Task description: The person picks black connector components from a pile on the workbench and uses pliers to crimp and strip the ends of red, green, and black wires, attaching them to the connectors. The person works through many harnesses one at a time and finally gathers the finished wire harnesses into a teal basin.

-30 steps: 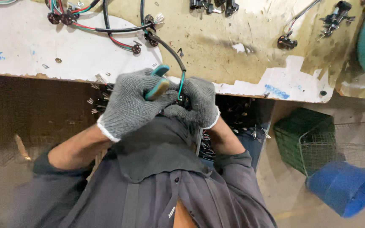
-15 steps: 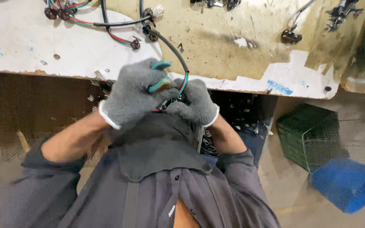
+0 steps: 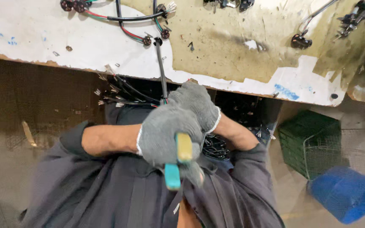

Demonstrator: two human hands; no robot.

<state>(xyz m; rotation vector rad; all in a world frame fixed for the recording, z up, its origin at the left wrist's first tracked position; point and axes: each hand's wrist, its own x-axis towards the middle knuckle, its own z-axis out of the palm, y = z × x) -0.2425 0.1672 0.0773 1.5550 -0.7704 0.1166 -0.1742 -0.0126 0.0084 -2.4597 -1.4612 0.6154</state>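
Observation:
My left hand (image 3: pixel 161 133), in a grey knit glove, is closed around a plier-like tool (image 3: pixel 178 164). Its yellow and teal handles point down toward my chest. My right hand (image 3: pixel 197 103), also gloved, sits just above and behind the left and grips the end of a thin black cable (image 3: pixel 160 69). The cable runs straight up from my hands onto the worn table (image 3: pixel 43 42). The tool's jaws and the cable end are hidden between the gloves.
More wires with round connectors (image 3: pixel 127 19) lie on the table's far side, and metal fittings (image 3: pixel 351 17) at the top right. A bundle of black wires with metal terminals (image 3: pixel 119 95) hangs under the table edge. A green wire basket (image 3: pixel 313 141) and a blue tub (image 3: pixel 345 194) stand on the floor to the right.
Both hands have dropped from the table edge toward my chest. The tool handles, which pointed up before, now point down. The black cable has been drawn straight.

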